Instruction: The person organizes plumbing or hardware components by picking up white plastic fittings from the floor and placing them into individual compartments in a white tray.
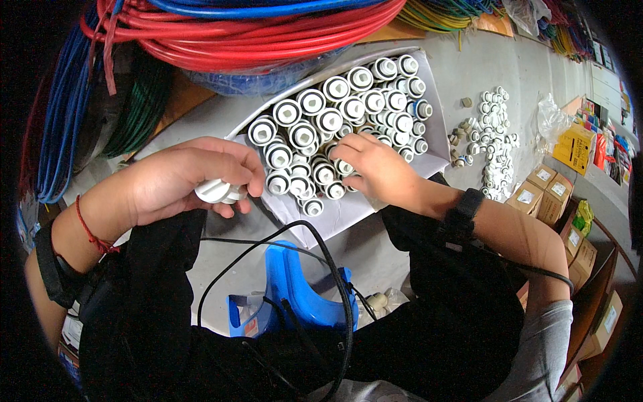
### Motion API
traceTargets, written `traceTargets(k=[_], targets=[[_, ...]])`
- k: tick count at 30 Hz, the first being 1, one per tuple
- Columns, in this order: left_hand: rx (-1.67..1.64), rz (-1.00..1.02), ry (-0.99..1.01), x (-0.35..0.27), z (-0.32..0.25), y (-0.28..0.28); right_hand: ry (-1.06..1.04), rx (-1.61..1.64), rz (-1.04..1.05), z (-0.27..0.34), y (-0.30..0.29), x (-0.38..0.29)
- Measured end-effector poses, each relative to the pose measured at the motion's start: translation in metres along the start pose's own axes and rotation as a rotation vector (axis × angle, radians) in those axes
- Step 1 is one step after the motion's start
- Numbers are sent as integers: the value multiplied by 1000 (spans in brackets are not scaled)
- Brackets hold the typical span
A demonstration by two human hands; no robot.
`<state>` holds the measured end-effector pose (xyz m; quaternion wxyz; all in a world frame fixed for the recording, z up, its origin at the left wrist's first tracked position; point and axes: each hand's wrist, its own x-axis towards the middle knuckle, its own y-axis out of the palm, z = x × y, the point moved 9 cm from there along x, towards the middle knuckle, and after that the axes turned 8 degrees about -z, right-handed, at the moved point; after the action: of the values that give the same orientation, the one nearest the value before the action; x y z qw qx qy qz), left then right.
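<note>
My left hand [201, 176] is curled around a few white plastic plugs [213, 191], held just off the left side of a white cardboard box [321, 226]. Many white threaded pipe plugs [329, 120] with black rubber O-rings are packed in that box, most with their square-recessed ends facing up. My right hand [371, 166] reaches in over the box's near right part. Its thumb and fingers close around the sides of one white plug [343, 167] among the others; the palm hides some plugs beneath.
Coils of red hose [251, 35] and blue hose [65, 110] lie beyond and left of the box. Loose white fittings [495, 140] are heaped on the floor at right, near cardboard cartons [540, 188]. A blue plastic stool [301, 296] and a looping black cable [331, 256] are close to my body.
</note>
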<state>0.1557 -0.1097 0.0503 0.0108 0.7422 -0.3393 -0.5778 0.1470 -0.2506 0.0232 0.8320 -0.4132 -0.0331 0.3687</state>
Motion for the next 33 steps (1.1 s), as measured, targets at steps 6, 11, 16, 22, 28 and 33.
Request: traceTargets(k=[6,11,16,22,28,33], targets=[[-13,-2,3,0,1,-1,48,16,-63,7,-4,0],[-7,-3,13,-1,-2,0,78,81,-164,14,-1,4],[-10,1,15,0,-1,-2,236,4,4,8,16,9],[-14,-9,16,-1,-2,-2,243,45,-29,4,19,4],[-28,15,27,2,0,-3,267,172,-27,4,8,-1],[13,-34,33,-1,-2,0,272,446,-35,39,-40,-17]])
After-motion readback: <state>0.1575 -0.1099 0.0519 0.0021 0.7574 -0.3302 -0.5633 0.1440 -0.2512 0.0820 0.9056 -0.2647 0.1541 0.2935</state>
